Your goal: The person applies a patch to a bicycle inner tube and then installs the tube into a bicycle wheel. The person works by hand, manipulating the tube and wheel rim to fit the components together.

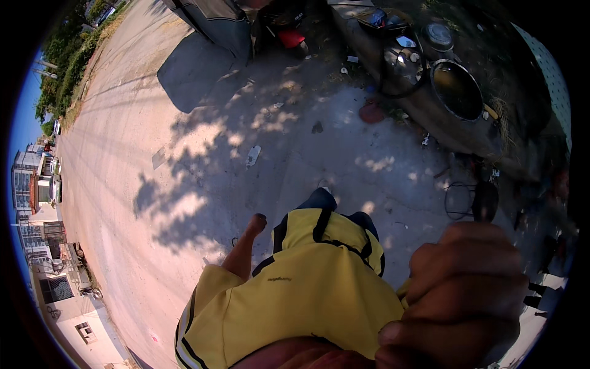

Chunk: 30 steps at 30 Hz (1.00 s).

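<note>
Stands on pale, hard ground (110, 172) under dappled leaf shade, dressed in a yellow short-sleeved cloth top with dark and white sleeve stripes (319, 295). Holds the bare right hand (461, 292) up close to the camera, at lower right, with fingers folded into a fist. Cannot tell of anything gripped inside those folded fingers. Sees, just above the knuckles in this view, a blackish upright oval object (486, 201), too dark to identify; cannot tell touching the fist from merely lying behind. Sees a thin, dark, wire-like hoop (447, 200) just left of the oval.

Has the bare left hand (259, 222) low and well apart from the right, beyond the left sleeve. Appears curled there, but too small and dim to tell the exact closure or any hold.

Faces clutter at upper right: a large, round, dark basin with a pale rim (449, 61), a round silvery metal container (439, 35) near the basin, and a flat reddish round piece (371, 112) on the ground. Sees also a crumpled white scrap (253, 155) ahead, and a bulky grey-covered shape (212, 24) at the top.
</note>
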{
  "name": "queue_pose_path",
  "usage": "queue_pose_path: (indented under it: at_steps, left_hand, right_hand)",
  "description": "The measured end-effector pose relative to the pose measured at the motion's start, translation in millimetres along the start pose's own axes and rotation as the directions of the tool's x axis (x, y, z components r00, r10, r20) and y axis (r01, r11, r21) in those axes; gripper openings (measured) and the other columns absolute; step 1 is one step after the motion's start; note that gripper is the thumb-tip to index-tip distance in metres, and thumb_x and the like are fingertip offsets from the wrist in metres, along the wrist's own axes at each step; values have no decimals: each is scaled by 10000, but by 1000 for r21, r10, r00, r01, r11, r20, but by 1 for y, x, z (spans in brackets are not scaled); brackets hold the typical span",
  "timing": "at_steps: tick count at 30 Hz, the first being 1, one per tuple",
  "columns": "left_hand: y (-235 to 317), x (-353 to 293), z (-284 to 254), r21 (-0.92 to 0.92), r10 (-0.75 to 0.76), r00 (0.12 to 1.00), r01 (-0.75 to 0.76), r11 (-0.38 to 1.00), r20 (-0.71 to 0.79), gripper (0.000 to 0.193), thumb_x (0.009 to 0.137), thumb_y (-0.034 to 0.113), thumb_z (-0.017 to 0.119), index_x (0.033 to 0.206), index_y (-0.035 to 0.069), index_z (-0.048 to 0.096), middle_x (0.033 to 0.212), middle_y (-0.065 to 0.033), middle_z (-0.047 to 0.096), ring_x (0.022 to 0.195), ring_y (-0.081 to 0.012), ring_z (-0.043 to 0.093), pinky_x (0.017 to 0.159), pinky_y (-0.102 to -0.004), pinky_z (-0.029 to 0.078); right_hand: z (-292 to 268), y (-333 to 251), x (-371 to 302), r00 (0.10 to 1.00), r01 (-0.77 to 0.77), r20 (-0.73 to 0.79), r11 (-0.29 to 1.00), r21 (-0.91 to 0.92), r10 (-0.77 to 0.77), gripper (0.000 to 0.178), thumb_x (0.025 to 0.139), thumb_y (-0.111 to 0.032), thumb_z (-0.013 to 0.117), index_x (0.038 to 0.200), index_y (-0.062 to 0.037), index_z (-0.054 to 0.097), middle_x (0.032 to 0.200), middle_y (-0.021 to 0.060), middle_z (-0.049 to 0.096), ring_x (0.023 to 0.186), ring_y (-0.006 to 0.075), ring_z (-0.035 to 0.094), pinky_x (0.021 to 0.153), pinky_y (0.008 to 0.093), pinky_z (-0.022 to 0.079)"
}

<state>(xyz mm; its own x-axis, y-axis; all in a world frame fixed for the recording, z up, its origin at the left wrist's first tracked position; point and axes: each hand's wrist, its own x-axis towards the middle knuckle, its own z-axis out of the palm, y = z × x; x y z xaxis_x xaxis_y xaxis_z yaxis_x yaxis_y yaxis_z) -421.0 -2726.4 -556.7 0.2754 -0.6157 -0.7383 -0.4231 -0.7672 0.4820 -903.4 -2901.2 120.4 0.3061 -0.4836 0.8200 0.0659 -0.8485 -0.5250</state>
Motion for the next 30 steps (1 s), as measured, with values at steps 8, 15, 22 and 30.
queue_pose_path:
  at_steps: [8, 15, 22, 30]
  left_hand:
    - [288, 151, -113, 198, 486, 858, -454, 869, -165, 294, 877, 159, 641, 1108, -2, 723, 1096, -254, 724, 1028, -442, 689, 916, -474, 546]
    - [327, 174, -47, 249, 287, 958, -281, 927, 14, 339, 877, 183, 605, 1140, 8, 726, 1168, -236, 724, 1155, -407, 668, 1007, -460, 517]
    - [298, 145, 11, 96, -243, 955, 229, 969, 170, 132, 867, 155, 634, 850, 56, 718, 716, -116, 683, 578, -237, 664, 541, -424, 543]
    - [424, 234, 37, 450, 84, 957, -207, 869, 277, 186, 893, 179, 619, 914, 66, 765, 900, -173, 753, 778, -322, 724, 692, -413, 570]
  right_hand:
    - [0, 141, 44, 961, -269, 72, 963, 3, 268, 198, 689, -27, 809, 678, -69, 616, 544, 23, 522, 413, 186, 478, 415, 315, 336]
    - [-51, 285, 34, 820, -535, 182, 840, -93, 542, 187, 792, -29, 759, 703, -18, 594, 583, 78, 549, 471, 249, 532, 461, 348, 410]
    - [-114, 447, 27, 516, -848, 104, 525, -78, 850, 191, 866, -101, 752, 756, 7, 639, 612, 113, 608, 492, 181, 564, 513, 319, 450]
    - [-162, 535, 46, 533, -834, 81, 539, -116, 842, 224, 865, -63, 759, 726, 32, 611, 583, 60, 561, 523, 71, 483, 496, 274, 392]
